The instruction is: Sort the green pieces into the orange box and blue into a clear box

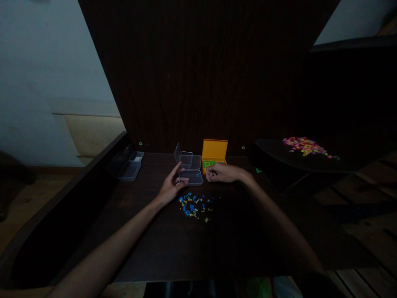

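My left hand point(171, 185) rests on the dark table, thumb and fingers apart against the left edge of a small clear plastic box point(192, 177). A second clear box point(187, 159) with its lid raised stands just behind it. My right hand point(221, 172) is curled closed just right of the clear box, in front of an open orange box point(214, 154) that holds green pieces. What the right fingers pinch is too small to make out. A scatter of small blue and yellow pieces point(194, 205) lies on the table below both hands.
Another clear case point(130, 167) lies open at the table's left rear. A pile of pink and yellow pieces point(304, 146) sits on a dark curved shelf point(279, 159) to the right. A dark wooden panel rises behind the table point(161, 240). One green piece point(258, 170) lies near the shelf.
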`<state>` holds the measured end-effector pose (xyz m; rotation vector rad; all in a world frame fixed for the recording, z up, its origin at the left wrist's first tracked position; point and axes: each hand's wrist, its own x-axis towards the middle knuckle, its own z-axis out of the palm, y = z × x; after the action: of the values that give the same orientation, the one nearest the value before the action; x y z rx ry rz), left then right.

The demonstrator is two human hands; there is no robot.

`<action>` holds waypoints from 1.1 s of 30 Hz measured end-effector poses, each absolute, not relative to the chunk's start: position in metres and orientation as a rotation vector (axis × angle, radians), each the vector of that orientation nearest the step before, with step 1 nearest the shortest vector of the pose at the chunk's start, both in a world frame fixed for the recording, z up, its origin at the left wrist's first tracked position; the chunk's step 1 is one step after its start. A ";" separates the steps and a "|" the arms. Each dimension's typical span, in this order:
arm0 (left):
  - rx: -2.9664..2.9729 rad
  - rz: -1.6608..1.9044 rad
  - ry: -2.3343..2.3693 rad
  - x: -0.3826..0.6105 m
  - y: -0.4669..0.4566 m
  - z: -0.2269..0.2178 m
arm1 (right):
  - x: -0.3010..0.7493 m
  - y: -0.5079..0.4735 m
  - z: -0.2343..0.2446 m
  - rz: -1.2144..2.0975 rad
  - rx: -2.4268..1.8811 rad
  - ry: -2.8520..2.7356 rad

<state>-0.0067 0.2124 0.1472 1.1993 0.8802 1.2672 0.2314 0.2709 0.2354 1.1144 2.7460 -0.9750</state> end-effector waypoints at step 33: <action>1.197 1.240 0.868 -0.006 0.209 0.151 | 0.243 0.253 0.259 -0.782 1.286 2.913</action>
<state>-0.0056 0.2088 0.1515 1.1973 0.8681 1.2399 0.2425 0.2528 0.2594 1.2860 2.9134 -0.7825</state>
